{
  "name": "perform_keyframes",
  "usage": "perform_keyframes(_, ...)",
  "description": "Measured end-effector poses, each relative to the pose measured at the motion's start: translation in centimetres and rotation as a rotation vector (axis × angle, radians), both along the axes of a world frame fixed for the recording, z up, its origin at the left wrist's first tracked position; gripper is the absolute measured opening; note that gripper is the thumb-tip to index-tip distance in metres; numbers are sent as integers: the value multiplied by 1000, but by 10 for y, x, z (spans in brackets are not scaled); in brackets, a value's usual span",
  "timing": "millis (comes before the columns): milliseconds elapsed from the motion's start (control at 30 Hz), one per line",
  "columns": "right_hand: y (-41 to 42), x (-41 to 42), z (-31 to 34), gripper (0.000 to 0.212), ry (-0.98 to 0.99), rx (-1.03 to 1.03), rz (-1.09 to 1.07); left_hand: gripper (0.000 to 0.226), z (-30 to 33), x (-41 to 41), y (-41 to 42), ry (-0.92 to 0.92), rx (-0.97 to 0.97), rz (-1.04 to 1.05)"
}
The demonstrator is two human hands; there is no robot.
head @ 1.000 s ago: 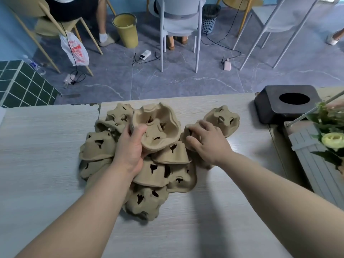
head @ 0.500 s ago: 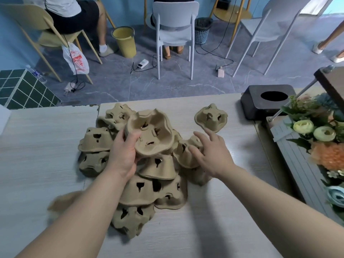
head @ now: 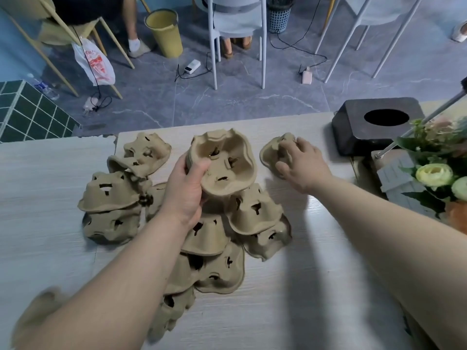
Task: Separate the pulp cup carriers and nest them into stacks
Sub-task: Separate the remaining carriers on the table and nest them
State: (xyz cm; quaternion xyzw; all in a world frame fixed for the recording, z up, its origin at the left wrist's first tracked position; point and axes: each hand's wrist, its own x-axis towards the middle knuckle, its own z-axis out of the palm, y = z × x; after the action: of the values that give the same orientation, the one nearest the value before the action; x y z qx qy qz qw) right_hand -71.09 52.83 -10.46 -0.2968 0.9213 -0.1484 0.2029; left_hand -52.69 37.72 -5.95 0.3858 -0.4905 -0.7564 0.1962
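Note:
A heap of tan pulp cup carriers (head: 209, 236) lies upside down on the pale wooden table (head: 50, 188). My left hand (head: 185, 190) grips one carrier (head: 222, 165) by its near rim and holds it above the heap, its hollow side facing me. My right hand (head: 300, 162) rests with spread fingers on a single carrier (head: 270, 152) that lies apart at the far right of the heap. I cannot see whether those fingers have closed around it. Two more carriers (head: 146, 152) sit at the far left of the heap.
A black box (head: 353, 127) with a round hole stands at the table's far right. Beside it are artificial flowers (head: 434, 173) on a grey slatted stand, with a metal rod above. Chairs, a yellow bucket (head: 164, 31) and cables are on the floor beyond the table edge.
My right hand left the heap and moved away to the lone carrier at the far right. My left hand kept its carrier, lifting it a little.

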Motion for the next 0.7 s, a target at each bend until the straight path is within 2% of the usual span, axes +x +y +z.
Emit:
perform_keyframes(233, 39, 49, 5, 37, -2, -100, -81, 36, 1, -1, 12, -37, 14, -61)
perform_keyframes(367, 61, 74, -2, 37, 53, -85, -118, 47, -2, 8, 25, -38, 23, -80)
perform_keyframes(467, 74, 81, -1, 39, 67, -108, -209, 46, 1, 13, 34, -36, 14, -93)
perform_keyframes(600, 87, 84, 19, 60, 33, -356, -371, 30, 7, 18, 45, -44, -7, -100)
perform_keyframes(700, 90, 91, 45, 61, 33, -565, -464, 23, 12, 25, 55, -40, -19, -99)
